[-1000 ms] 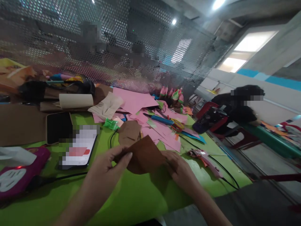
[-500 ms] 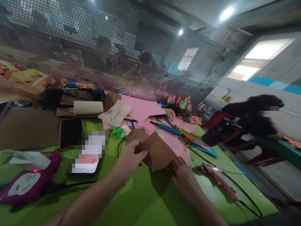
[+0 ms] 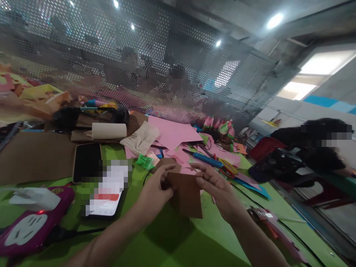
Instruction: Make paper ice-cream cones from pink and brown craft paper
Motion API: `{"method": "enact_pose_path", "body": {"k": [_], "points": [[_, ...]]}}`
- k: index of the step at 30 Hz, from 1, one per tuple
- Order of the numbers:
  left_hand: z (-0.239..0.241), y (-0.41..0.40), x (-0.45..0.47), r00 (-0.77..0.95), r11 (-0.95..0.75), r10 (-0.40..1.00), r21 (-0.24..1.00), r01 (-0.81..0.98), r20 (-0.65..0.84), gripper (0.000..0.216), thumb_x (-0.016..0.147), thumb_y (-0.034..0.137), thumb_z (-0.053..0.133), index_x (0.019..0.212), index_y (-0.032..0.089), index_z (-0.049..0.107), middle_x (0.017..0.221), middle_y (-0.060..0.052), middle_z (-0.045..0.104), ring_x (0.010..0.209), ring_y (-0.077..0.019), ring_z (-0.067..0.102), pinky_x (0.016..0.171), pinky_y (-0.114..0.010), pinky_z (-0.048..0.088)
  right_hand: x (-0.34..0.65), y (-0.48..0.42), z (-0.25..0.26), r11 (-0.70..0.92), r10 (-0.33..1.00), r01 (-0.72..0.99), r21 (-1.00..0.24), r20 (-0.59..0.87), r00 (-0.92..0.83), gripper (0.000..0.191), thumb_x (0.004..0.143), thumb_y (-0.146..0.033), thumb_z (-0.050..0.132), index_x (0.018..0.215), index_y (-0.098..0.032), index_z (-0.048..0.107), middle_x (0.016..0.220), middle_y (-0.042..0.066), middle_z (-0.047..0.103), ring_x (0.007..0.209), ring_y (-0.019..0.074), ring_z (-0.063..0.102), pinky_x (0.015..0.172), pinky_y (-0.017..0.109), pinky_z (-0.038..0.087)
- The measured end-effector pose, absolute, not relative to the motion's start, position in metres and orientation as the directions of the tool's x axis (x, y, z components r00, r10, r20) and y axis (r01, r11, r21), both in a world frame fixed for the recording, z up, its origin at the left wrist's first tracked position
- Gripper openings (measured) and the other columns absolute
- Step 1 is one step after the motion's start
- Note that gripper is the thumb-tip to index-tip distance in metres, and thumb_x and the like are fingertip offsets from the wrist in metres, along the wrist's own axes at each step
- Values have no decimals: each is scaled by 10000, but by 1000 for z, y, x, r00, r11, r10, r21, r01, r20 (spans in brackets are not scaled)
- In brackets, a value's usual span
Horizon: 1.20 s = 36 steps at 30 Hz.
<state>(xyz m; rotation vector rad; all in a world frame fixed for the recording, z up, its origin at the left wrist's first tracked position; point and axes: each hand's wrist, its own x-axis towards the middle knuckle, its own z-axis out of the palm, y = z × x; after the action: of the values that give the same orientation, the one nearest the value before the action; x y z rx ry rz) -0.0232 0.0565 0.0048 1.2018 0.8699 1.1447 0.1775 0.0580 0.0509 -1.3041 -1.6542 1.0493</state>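
- Hanging in the air between both hands, the brown sheet sits above the tabletop, nearer its near edge than its far one.
- Its top edge runs roughly level from hand to hand; its flat face turns toward the wearer and its lower edge points down at the tabletop.
- The left side is covered by fingers, so the long axis cannot be told.
- The left hand pinches the sheet's left side, thumb in front, fingers curled, forearm slanting in from the near left.
- The right hand has its thumb on the upper right corner, fingers arched above; how firmly it grips, I cannot tell. Its forearm slants in from the near right.
- Toward the tabletop's right edge lies a pink corded tool.
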Motion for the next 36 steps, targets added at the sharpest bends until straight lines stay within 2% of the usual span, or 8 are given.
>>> {"method": "enact_pose_path", "body": {"k": [3, 7, 10, 13, 18, 24, 30, 36], "points": [[6, 56, -28, 218, 23, 976, 973, -231, 29, 510, 780, 91, 587, 1275, 191, 516, 928, -48, 721, 917, -214, 675, 787, -338, 519, 170, 60, 41, 108, 989, 307, -945, 70, -132, 370, 825, -408, 703, 1140, -218, 661, 795, 12, 660, 734, 168, 621, 625, 267, 496], [8, 55, -29, 258, 116, 965, 950, -289, -40, 392, 803, 172, 629, 1187, 169, 548, 1026, -93, 731, 976, -232, 680, 843, -367, 521, 170, 58, 28, 119, 993, 249, -961, 112, -41, 285, 780, -397, 745, 994, -214, 700, 838, 32, 699, 772, 173, 628, 638, 255, 500], [7, 54, -28, 288, 146, 956, 946, -290, -59, 313, 794, 166, 625, 1106, 167, 590, 1033, -94, 733, 985, -237, 678, 869, -373, 510, 173, 56, 24, 113, 994, 253, -961, 111, -23, 263, 799, -404, 728, 984, -217, 715, 830, 34, 698, 725, 159, 602, 584, 232, 476], [3, 54, -29, 253, 139, 965, 961, -240, -76, 241, 805, 206, 618, 1044, 175, 627, 1053, -86, 722, 1013, -254, 660, 872, -371, 495, 175, 55, 23, 149, 989, 299, -943, 144, -38, 240, 869, -410, 655, 1017, -237, 731, 980, 51, 697, 738, 153, 591, 567, 229, 469], [1, 55, -32, 216, 182, 969, 943, -277, -124, 218, 845, 227, 573, 1052, 196, 635, 1082, -76, 715, 1013, -245, 646, 855, -343, 478, 178, 52, 27, 285, 957, 328, -901, 245, -159, 213, 933, -287, 567, 1083, -315, 715, 1003, 31, 706, 959, 195, 637, 772, 279, 524], [0, 56, -31, 232, 213, 964, 903, -373, -131, 256, 843, 226, 613, 1097, 208, 638, 1121, -64, 710, 1039, -227, 643, 893, -329, 476, 178, 47, 33, 530, 841, 484, -696, 360, -403, 304, 868, -131, 605, 1086, -318, 703, 1157, 54, 664, 1142, 231, 588, 895, 324, 496], [-1, 57, -29, 324, 277, 936, 860, -428, -141, 233, 855, 270, 619, 1067, 188, 675, 1091, -81, 725, 1031, -241, 653, 889, -343, 486, 178, 50, 27, 494, 869, 475, -728, 400, -292, 18, 842, -260, 706, 846, -248, 719, 1004, 70, 693, 1006, 231, 638, 822, 303, 513], [0, 53, -27, 328, 275, 932, 891, -361, -154, 255, 869, 353, 634, 1077, 227, 710, 1109, -47, 728, 1067, -227, 639, 920, -311, 468, 176, 50, 21, 386, 923, 398, -832, 347, -168, 189, 848, -361, 703, 743, -219, 636, 866, 41, 664, 803, 193, 620, 683, 279, 490]]}}
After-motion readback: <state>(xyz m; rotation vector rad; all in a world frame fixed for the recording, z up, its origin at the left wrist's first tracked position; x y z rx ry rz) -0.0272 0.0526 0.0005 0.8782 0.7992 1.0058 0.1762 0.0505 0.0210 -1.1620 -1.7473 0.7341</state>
